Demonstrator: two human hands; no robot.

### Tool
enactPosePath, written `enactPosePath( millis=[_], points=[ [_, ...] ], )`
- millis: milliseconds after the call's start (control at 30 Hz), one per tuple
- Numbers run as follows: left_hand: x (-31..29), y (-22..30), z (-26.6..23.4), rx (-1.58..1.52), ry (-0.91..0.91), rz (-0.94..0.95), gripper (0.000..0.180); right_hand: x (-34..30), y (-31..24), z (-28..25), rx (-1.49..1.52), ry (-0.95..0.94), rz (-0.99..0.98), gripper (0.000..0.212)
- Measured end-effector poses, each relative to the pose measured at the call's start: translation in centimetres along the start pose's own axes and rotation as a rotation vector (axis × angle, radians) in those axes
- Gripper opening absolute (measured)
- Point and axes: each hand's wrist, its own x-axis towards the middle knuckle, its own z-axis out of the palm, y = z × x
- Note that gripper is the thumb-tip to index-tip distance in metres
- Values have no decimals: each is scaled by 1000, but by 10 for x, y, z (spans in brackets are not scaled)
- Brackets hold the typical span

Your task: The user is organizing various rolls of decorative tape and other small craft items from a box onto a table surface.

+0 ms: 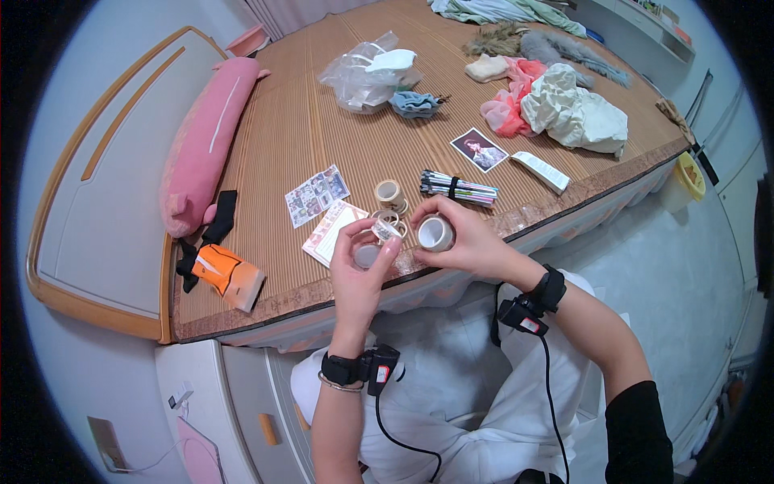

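Observation:
My left hand [359, 282] is closed round a narrow roll of tape [386, 229], pinched at its fingertips. A second pale roll [367, 256] sits against its palm. Close beside it, my right hand [476, 246] grips a white tape roll [436, 234], which looks like a short stack, its hollow core facing up. Just beyond the hands, more tape rolls [389, 192] are piled on the striped mat [306, 129], partly hidden by my fingers. A pink-and-white note pad [329, 230] and a sticker sheet [317, 196] lie left of them.
Right of the rolls are a strapped bundle of pens [458, 189], a photo card [479, 150] and a white box [540, 173]. Farther back lie a clear plastic bag [355, 85] and crumpled cloths [572, 113]. At left are a pink plush pillow [205, 145] and an orange pack [230, 277].

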Motion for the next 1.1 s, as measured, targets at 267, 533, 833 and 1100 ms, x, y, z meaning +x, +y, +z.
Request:
enactPosePath(
  millis=[267, 533, 833, 1100],
  points=[
    [-6, 3, 4, 480, -185, 385, 43, -7, -1, 5, -113, -136, 0, 48],
    [-10, 3, 5, 443, -173, 317, 40, -9, -8, 8, -127, -101, 0, 48],
    [-15, 5, 6, 274, -101, 274, 25, -9, -14, 12, 0, -159, 110, 49],
    [-12, 5, 7, 350, -69, 443, 18, -11, -18, 8, 303, -236, 216, 46]
  ],
)
